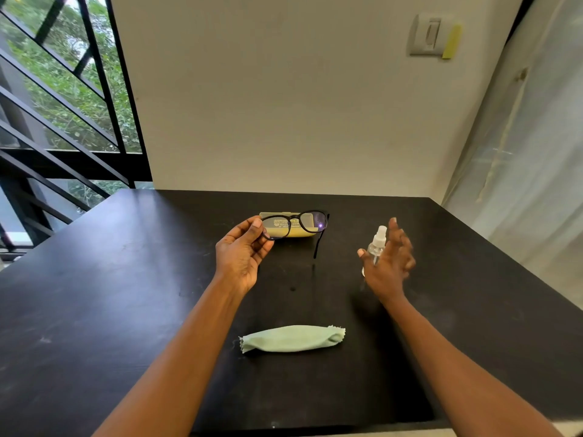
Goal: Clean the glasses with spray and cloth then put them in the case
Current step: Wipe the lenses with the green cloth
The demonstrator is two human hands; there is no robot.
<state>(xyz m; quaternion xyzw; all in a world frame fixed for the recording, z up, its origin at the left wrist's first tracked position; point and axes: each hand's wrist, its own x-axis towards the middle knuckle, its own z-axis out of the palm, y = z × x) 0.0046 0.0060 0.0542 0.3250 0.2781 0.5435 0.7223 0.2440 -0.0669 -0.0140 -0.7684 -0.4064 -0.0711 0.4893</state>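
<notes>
1. Cloth (pixel 291 339), pale green with pinked edges, lies loosely rolled on the black table (pixel 110 294) nearest the person, between the two forearms and well short of both hands.
2. The left hand (pixel 241 253) pinches the black-framed glasses (pixel 295 224) by the outer rim of one lens, thumb on top and fingers curled beneath; the frame is held above the table, one temple hanging down free.
3. The right hand (pixel 389 263) is spread, fingers straight and blurred, just beside a clear spray bottle (pixel 376 244) with a white nozzle; whether it touches the bottle cannot be told, and the bottle's base is hidden behind the palm.
4. The yellow glasses case (pixel 285 227) lies farthest back, partly covered by the lenses; its printing is unreadable.
</notes>
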